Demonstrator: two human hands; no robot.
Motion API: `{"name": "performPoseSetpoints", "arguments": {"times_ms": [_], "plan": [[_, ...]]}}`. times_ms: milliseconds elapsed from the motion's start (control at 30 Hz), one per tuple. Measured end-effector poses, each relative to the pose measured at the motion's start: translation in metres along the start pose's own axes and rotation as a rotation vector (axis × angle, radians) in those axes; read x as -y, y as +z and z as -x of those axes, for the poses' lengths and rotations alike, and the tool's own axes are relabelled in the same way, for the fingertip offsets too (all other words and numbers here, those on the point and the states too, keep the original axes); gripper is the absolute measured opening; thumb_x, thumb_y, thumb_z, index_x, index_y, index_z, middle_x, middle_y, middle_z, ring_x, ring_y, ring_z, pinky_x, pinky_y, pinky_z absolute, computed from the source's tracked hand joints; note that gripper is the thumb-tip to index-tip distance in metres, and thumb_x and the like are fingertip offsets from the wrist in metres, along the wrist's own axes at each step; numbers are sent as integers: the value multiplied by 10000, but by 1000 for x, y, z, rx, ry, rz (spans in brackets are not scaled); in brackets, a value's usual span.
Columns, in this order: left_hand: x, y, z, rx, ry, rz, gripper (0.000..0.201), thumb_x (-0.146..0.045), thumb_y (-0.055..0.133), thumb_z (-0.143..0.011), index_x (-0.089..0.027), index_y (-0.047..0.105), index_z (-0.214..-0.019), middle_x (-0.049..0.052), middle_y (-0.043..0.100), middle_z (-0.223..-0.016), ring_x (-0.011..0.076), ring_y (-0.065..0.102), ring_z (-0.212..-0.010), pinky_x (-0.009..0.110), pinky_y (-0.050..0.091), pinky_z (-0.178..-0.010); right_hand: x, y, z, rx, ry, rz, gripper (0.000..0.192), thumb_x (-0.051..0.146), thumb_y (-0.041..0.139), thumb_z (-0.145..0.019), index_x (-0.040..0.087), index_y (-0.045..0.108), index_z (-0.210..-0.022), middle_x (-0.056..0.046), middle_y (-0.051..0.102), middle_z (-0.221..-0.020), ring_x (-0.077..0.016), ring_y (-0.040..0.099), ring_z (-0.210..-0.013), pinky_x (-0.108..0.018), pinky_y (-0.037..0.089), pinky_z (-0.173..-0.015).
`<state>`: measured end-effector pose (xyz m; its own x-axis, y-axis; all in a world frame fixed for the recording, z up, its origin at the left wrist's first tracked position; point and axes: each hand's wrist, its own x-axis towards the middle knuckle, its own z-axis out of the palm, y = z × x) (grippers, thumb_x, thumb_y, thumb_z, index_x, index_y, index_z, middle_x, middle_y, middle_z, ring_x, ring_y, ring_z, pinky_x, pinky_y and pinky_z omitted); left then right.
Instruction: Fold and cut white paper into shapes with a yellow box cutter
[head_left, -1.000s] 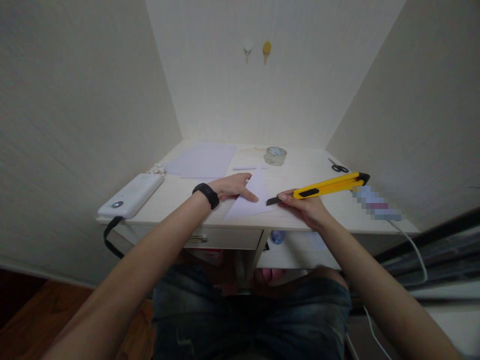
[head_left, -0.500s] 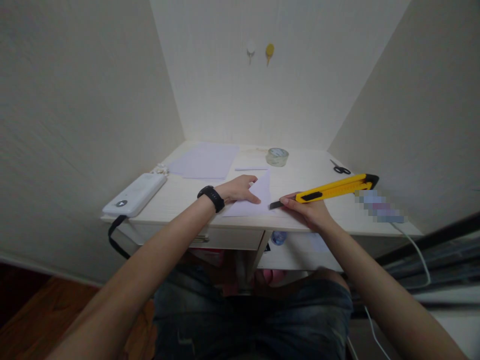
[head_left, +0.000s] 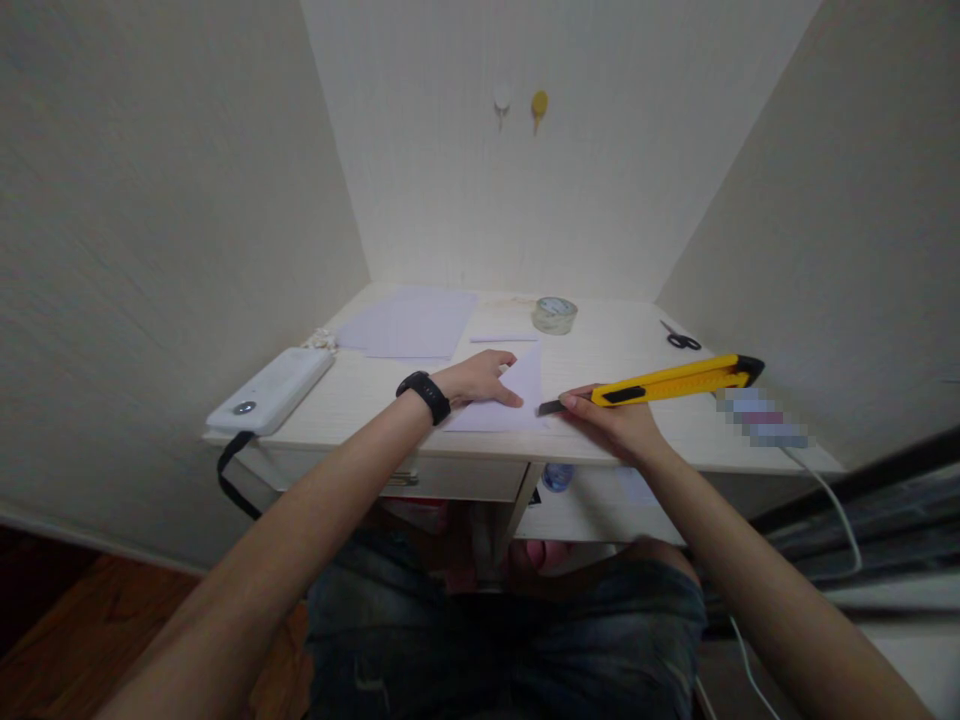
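Hands at work: left hand (head_left: 480, 378) flat on folded paper (head_left: 510, 400), right hand (head_left: 619, 420) gripping yellow cutter (head_left: 675, 380).

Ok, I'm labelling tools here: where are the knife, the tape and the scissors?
knife (head_left: 675, 380), head view, yellow handle.
tape (head_left: 554, 314), head view, roll's side.
scissors (head_left: 682, 341), head view, black handles.

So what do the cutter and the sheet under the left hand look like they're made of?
The utility knife in the right hand looks like glossy yellow plastic with black trim and a dark, probably metal, blade. The sheet under the left hand looks like thin matte white paper, lying flat with crisp straight edges.
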<state>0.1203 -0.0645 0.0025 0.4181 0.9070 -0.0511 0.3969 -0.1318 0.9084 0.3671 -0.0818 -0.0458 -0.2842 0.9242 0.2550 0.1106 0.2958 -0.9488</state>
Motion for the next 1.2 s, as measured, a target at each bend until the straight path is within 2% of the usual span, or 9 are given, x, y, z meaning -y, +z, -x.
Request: {"name": "performPoseSetpoints", "arguments": {"times_ms": [67,167,233,300,367,433,500,667,1200], "plan": [[2,0,0,-28,59,-62,627,-186,824,-567,-138,603,-1152,119,705,-1082,244,669,-906,345,512,-752,4,3,2,-39,-6,8,313,511,775,-715,224,766,-841,-61,755,-861,-247,687,-825,-429,549,-842],[2,2,3,-81,180,-114,862,-163,806,-588,-184,472,-1383,123,610,-1310,236,628,-1058,338,482,-871,11,5,5,-56,-1,58,284,500,778,-715,239,768,-826,-57,755,-863,-252,686,-842,-427,540,-852],[1,4,7,-80,226,-143,875,-165,783,-629,-228,437,-1430,99,564,-1382,220,606,-1104,328,457,-916,14,5,7,-51,14,87,286,502,781,-710,243,769,-831,-54,755,-862,-254,684,-842,-427,535,-848],[1,5,10,-73,239,-215,708,-189,764,-672,-229,549,-1345,78,602,-1341,216,600,-1112,324,437,-939,15,5,8,-54,20,109,294,507,778,-710,243,770,-839,-53,755,-860,-258,682,-841,-429,530,-844],[3,6,12,-81,236,-318,474,-219,760,-694,-208,684,-1162,67,680,-1215,223,610,-1089,324,424,-945,16,5,10,-65,14,137,292,510,772,-714,242,771,-831,-53,754,-851,-260,680,-837,-429,526,-839],[6,8,12,-105,222,-404,312,-256,764,-707,-203,745,-1014,56,731,-1075,232,632,-1036,325,426,-921,18,6,12,-72,4,162,289,512,762,-721,241,772,-820,-52,752,-837,-260,679,-828,-425,525,-827],[10,10,12,-138,213,-454,240,-296,765,-720,-208,765,-944,50,749,-989,238,648,-985,322,434,-882,21,8,15,-73,8,187,287,511,756,-724,240,771,-815,-50,750,-825,-260,678,-820,-422,524,-818],[14,12,13,-156,237,-483,230,-346,748,-754,-206,771,-936,52,757,-953,229,663,-923,315,441,-837,24,11,17,-83,-10,197,285,499,751,-724,225,766,-798,-55,751,-829,-250,677,-823,-403,524,-814],[13,11,13,-142,228,-477,196,-292,747,-754,-206,769,-928,36,756,-959,211,667,-928,315,452,-858,24,7,18,-68,23,211,349,525,754,-704,193,765,-812,-61,742,-787,-235,668,-772,-363,520,-731]]}}
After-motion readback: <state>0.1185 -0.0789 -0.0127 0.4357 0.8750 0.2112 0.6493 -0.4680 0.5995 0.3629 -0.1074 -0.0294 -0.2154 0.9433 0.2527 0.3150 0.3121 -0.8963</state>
